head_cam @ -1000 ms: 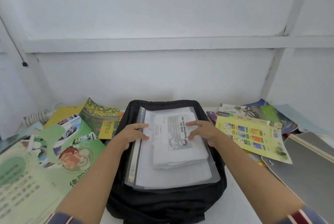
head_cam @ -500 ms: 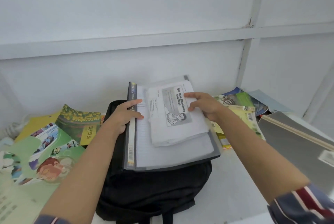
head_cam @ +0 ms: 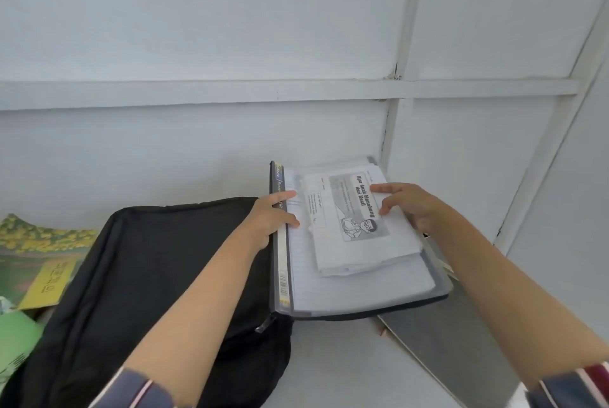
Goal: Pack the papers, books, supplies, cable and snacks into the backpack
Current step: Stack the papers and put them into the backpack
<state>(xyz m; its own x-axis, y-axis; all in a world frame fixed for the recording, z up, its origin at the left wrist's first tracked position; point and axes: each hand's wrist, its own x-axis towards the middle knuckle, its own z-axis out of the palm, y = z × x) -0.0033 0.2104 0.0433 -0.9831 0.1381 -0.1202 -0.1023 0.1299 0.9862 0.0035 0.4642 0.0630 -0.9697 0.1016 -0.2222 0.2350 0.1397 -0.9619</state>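
The black backpack (head_cam: 148, 275) lies flat on the white table, left of centre. Right of it I hold a clear folder (head_cam: 362, 292) full of white sheets, with a folded stack of printed papers (head_cam: 362, 249) on top. My left hand (head_cam: 267, 219) grips the folder at its spine, index finger and thumb on top. My right hand (head_cam: 412, 206) holds the folder's right side, its fingertips pressing down on the folded papers. The folder's near left corner overlaps the backpack's edge.
Books with green and yellow covers (head_cam: 36, 249) lie left of the backpack. A flat grey board or laptop (head_cam: 445, 341) sits under the folder's right side. White walls meet in a corner close behind. Bare table (head_cam: 329, 368) shows in front of the folder.
Both hands lifted the folder with its papers off the backpack and carried it to the right, beside the bag. The view turned right with it.
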